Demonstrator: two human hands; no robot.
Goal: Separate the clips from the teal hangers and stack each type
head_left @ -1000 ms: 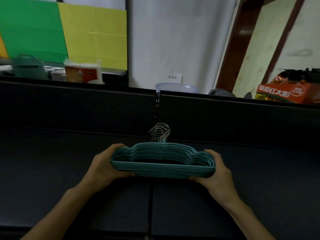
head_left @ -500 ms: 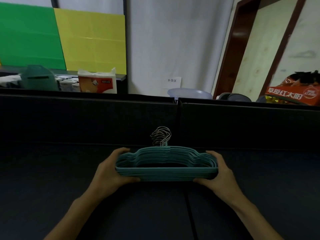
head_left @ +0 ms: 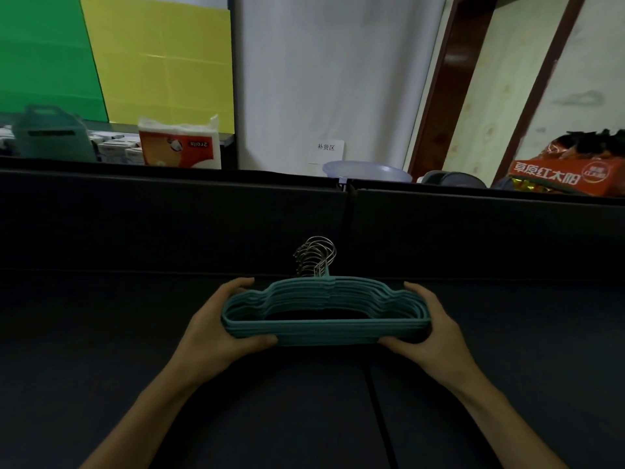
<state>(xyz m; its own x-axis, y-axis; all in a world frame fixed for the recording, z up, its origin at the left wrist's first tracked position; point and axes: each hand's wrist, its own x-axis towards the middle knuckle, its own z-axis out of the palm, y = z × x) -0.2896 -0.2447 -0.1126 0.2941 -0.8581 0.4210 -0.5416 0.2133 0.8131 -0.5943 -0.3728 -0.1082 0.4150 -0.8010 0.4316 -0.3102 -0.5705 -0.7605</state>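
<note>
Stack of teal hangers [head_left: 324,319] held flat and level above the dark table [head_left: 101,367], roughly mid-frame, long bottom bars toward the camera. Left hand [head_left: 216,333] clamped on the stack's left end, thumb along the near bar, fingers curled over the far shoulder. Right hand [head_left: 436,333] clamped the same way on the stack's right end. Hands well apart, one at each end, the stack spanning between them. Metal hooks [head_left: 316,255] bunched together at the far side of the stack, rising from its middle, all facing roughly the same way (count not readable; they overlap). Whether the stack's underside touches the table cannot be told from this angle. No clips can be made out on the hangers. Behind the stack, a low dark partition [head_left: 169,214] runs across the table's far edge, with a seam just right of the hooks. Beyond the partition, left of the stack: a tissue pack [head_left: 181,143]. Beyond it, right of the stack: a pale plastic basin [head_left: 368,171] and an orange carton [head_left: 568,176].
</note>
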